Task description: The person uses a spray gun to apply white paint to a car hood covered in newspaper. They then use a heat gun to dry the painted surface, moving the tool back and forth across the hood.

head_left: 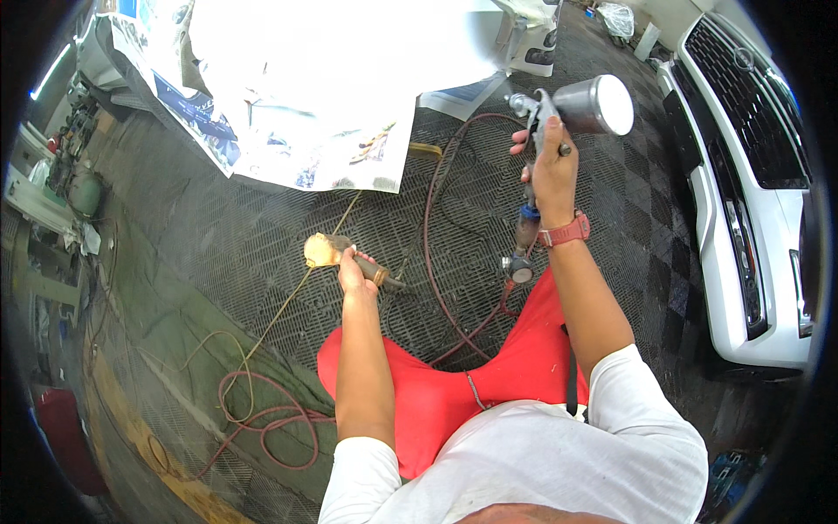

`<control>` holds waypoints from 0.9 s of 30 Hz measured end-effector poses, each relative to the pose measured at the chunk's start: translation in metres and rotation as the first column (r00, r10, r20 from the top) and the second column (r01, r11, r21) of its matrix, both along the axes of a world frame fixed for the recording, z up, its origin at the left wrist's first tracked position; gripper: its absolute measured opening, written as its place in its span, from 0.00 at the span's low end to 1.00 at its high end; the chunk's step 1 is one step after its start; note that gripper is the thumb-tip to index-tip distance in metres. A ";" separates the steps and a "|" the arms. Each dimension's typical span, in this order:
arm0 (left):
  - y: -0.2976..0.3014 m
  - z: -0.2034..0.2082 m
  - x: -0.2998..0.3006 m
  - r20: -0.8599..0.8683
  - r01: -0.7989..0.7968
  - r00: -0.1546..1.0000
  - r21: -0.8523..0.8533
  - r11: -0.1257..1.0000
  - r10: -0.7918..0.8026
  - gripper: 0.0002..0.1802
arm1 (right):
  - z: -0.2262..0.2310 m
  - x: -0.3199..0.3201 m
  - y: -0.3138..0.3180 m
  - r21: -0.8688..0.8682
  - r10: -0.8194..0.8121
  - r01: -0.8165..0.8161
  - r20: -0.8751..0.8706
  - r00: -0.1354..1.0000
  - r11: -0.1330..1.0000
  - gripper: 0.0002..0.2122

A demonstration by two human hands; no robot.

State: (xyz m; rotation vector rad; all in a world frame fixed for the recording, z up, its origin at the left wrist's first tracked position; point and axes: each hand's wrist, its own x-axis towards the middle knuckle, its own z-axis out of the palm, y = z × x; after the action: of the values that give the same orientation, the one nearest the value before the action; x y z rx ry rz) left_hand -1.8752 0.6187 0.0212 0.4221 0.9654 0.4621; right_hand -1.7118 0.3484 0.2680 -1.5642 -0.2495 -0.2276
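Note:
My right hand (pixel 553 170) is raised at the upper right, closed round the handle of a spray gun (pixel 592 105) with a silver metal cup. A faint mist shows near its nozzle. Below the grip hang a blue fitting and a round gauge (pixel 521 271), joined to a red air hose (pixel 428 210). Lower and to the left, my left hand (pixel 353 272) grips a hand-held work lamp (pixel 323 251) with a glowing yellowish head, pointed left. Ahead of both hands is a brightly lit white panel (pixel 332 61), edged with masking newspaper (pixel 375 157).
A white car front bumper with a black grille (pixel 742 175) stands at the right. Hose coils (pixel 279 428) and a thin cord lie at lower left, partly over a green cloth (pixel 166 323). Dark grid tiles (pixel 288 288) cover the floor. A green tank (pixel 85 190) stands far left.

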 end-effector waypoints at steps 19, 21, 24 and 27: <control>-0.027 0.012 0.013 -0.023 0.080 0.997 0.022 0.997 -0.079 0.11 | 0.035 -0.056 0.082 -0.054 0.447 -0.444 0.068 0.892 0.894 0.20; -0.028 0.013 0.014 -0.019 0.084 0.996 0.035 0.996 -0.083 0.11 | 0.043 -0.054 0.076 -0.004 0.461 -0.461 0.012 0.887 0.888 0.19; -0.022 0.006 0.010 -0.021 0.054 0.998 0.015 0.998 -0.054 0.11 | 0.041 -0.040 0.065 0.044 0.421 -0.419 -0.047 0.906 0.907 0.22; -0.024 0.008 0.013 -0.027 0.043 0.999 -0.002 0.999 -0.043 0.11 | 0.039 -0.019 0.033 -0.056 0.323 -0.324 -0.013 0.946 0.945 0.26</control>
State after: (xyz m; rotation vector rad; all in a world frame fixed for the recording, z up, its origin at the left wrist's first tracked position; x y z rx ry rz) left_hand -1.8621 0.5952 0.0288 0.4479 0.9811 0.4179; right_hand -1.7304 0.3814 0.3070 -1.5543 -0.5090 0.0406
